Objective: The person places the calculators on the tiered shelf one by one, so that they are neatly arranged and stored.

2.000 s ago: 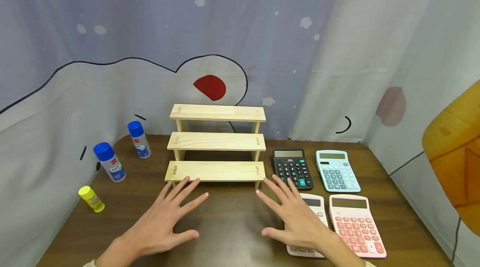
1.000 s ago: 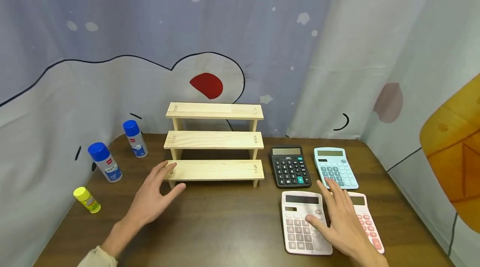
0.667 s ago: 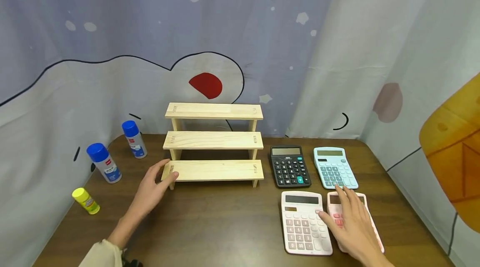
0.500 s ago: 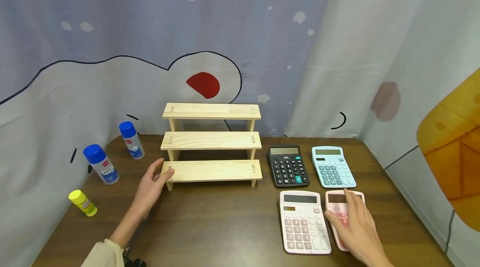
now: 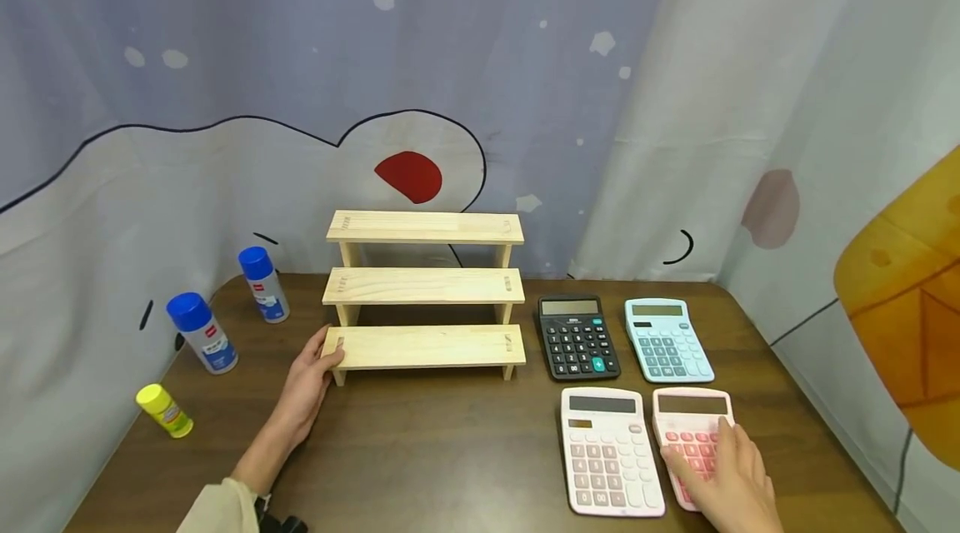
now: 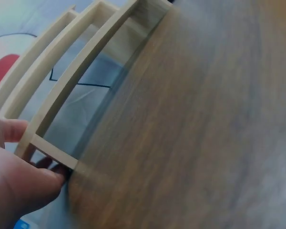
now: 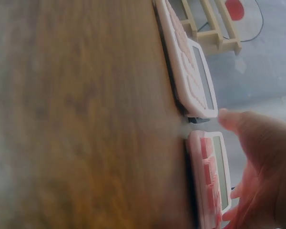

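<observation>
A three-tier wooden display stand (image 5: 424,285) stands at the back of the table. My left hand (image 5: 303,387) grips the left end of its lowest shelf (image 6: 47,102), thumb over the top and the other fingers behind and below, partly hidden. At the right, my right hand (image 5: 729,479) is over the lower part of a white calculator with pink keys (image 5: 693,405), thumb by its left edge and fingers bent over the keys. In the right wrist view, the thumb (image 7: 231,119) lies by the gap between this calculator (image 7: 207,176) and the neighbouring pale pink one (image 7: 200,78).
The pale pink calculator (image 5: 609,450) lies left of my right hand. Behind are a black calculator (image 5: 579,337) and a light blue one (image 5: 670,340). Two blue-capped spray cans (image 5: 202,333) and a yellow glue stick (image 5: 165,410) stand at left. A curtain (image 5: 570,100) hangs behind the table.
Both hands were spread before the stand. The left hand has moved to the lowest shelf's left end and taken hold. The right hand has moved right, then back toward me over the pink-keyed calculator.
</observation>
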Tool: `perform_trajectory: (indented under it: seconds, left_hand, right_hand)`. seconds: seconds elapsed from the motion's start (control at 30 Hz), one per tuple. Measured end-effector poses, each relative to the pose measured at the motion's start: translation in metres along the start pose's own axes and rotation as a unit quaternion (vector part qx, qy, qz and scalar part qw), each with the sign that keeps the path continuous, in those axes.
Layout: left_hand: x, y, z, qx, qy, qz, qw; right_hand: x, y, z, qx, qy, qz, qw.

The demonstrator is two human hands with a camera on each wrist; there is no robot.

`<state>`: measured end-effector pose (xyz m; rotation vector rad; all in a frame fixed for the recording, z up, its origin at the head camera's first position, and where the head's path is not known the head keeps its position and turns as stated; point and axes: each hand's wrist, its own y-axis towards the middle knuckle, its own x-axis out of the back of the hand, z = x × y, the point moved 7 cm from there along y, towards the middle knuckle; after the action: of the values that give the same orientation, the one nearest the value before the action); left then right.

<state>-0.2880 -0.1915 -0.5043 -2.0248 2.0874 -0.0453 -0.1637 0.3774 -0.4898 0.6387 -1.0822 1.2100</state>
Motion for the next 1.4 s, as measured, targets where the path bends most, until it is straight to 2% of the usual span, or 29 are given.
perform_trajectory:
  seconds: [0.1,0.17,0.4,0.6,0.77,1.03,1.23,1.4]
  left_hand:
    - [0.001,0.001,0.002,-0.01,-0.023,0.011,0.9996]
    - [0.002,0.001,0.003,-0.02,-0.03,0.014,0.9993]
    - [0.003,0.0,0.003,-0.05,-0.017,0.023,0.9983]
    - [0.004,0.002,0.004,-0.05,-0.006,0.02,0.9985]
    - [0.004,0.004,0.002,-0.05,0.0,0.027,0.9984]
    - [0.007,0.004,0.003,-0.049,-0.004,0.026,0.9985]
    - [0.008,0.003,0.008,-0.042,-0.013,0.013,0.9989]
    - [0.007,0.004,0.009,-0.045,-0.019,0.012,0.9987]
  right_hand:
    - [-0.008,0.002,-0.007,-0.029,-0.01,0.042,0.9986]
    - [-0.012,0.002,-0.011,-0.04,-0.018,0.054,0.9976]
    - [-0.017,0.003,-0.018,-0.056,-0.046,0.052,0.996]
    - [-0.016,0.004,-0.017,-0.051,-0.052,0.029,0.9969]
    - [-0.008,0.003,-0.012,-0.031,-0.058,-0.008,0.9978]
    - [0.004,0.002,-0.003,-0.021,-0.034,-0.059,0.9975]
    - [0.011,0.001,0.007,0.0,-0.02,-0.089,0.9958]
    - [0.019,0.002,0.02,0.035,-0.017,-0.116,0.9924]
